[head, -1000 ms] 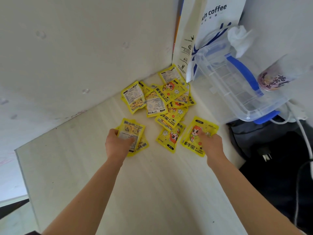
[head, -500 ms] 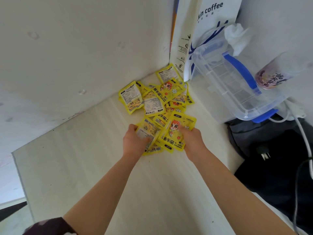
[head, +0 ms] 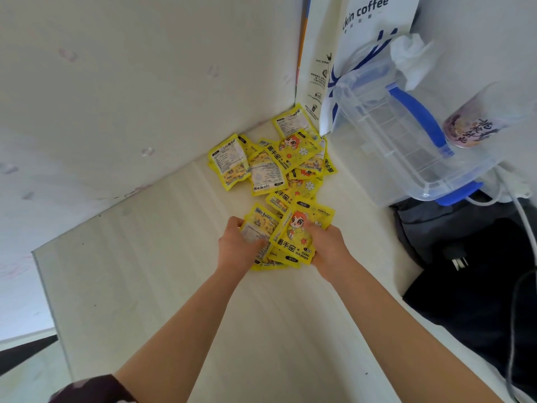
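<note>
Change noted: a second ago the hands stood apart on the tabletop (head: 174, 286), the left hand (head: 238, 248) on a small stack (head: 259, 228) of yellow hand-warmer packets, the right hand (head: 328, 245) on a single front-face packet (head: 295, 231) off to the right; half a second ago they were closing; now they meet at the near edge of the loose pile (head: 279, 164), and the front-face packet overlaps the small stack.

Meaning for the work: judged to be a gathering step; one more packet is being joined to the held bundle; the loose pile, heaped in the corner against the wall (head: 116, 97) and just beside the clear box (head: 406, 135), is still to be collected, so the job looks well short of done.

Pose: both forearms reach forward and converge; the left hand grips the small stack from its left edge, fingers curled over the top; the right hand holds the front-face packet by its right edge, fingers on its face; the thumb is hidden; whether the bundle rests on the tabletop or is slightly raised cannot be told.
</note>
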The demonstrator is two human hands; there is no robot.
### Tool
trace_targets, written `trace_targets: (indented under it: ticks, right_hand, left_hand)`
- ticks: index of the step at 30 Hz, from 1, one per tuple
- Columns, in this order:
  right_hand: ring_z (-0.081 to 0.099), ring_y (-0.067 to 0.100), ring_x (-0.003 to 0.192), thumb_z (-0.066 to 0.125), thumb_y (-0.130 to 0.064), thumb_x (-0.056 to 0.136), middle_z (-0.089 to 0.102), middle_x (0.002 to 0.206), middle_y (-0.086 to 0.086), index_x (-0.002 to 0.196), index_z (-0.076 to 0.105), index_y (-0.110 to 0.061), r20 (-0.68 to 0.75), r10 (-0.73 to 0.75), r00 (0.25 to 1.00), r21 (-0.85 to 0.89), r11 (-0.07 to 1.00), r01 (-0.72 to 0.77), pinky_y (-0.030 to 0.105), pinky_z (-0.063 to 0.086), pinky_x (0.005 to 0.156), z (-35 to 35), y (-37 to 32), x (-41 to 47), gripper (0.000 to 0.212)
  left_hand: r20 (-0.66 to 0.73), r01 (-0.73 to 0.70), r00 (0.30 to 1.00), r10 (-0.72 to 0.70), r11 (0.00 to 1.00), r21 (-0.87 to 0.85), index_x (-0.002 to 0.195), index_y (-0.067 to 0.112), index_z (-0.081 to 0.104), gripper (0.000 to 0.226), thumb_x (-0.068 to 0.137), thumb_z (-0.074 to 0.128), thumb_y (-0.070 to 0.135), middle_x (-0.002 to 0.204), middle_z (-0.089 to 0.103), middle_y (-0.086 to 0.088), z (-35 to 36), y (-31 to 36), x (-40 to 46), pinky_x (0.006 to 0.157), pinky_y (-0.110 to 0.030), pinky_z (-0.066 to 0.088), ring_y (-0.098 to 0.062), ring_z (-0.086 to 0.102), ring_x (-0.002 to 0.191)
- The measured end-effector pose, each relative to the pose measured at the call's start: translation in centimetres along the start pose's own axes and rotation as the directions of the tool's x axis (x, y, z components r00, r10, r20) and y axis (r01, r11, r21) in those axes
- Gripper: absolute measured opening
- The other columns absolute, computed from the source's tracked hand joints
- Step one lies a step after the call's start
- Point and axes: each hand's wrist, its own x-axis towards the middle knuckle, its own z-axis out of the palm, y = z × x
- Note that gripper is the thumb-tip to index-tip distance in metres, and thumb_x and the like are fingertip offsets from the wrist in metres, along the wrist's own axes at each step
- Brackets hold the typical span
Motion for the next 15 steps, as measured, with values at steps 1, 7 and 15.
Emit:
trace_targets:
  ticks: [1,7,15]
  right_hand:
    - [0.072,0.028,0.09,0.06,-0.021,0.094,0.074,0.1,0.009,0.106,0.067,-0.018,0.018,-0.001,1.0,-0.004,1.0,0.001,0.051,0.057,0.082,0.0,0.1,-0.2,0.014]
    - [0.07,0.018,0.078,0.059,-0.018,0.094,0.073,0.093,0.003,0.098,0.067,-0.021,0.07,-0.026,0.997,-0.068,0.997,0.031,0.03,0.054,0.062,-1.2,1.6,-1.2,0.009]
    - [0.07,0.032,0.1,0.058,-0.021,0.095,0.073,0.107,0.01,0.117,0.065,-0.017,0.083,0.01,0.996,-0.055,0.998,-0.005,0.059,0.052,0.088,-5.7,4.5,-4.3,0.024]
  left_hand:
    - [0.001,0.007,1.0,-0.007,1.0,-0.013,0.112,0.02,0.047,0.049,0.075,0.08,0.021,0.1,0.057,-0.004,0.1,-0.2,-0.2,0.06,-0.029,0.047,-0.026,0.06,0.089]
    - [0.03,0.138,0.99,-0.135,0.969,-0.205,0.103,0.021,0.053,0.045,0.071,0.084,0.019,0.095,0.066,-0.002,0.0,-2.3,-1.7,0.077,-0.043,0.059,-0.024,0.069,0.084]
    - [0.01,0.209,0.973,-0.228,0.869,-0.449,0.107,0.013,0.054,0.046,0.072,0.083,0.006,0.1,0.069,-0.009,-1.7,-6.7,-5.6,0.071,-0.039,0.058,-0.026,0.07,0.082]
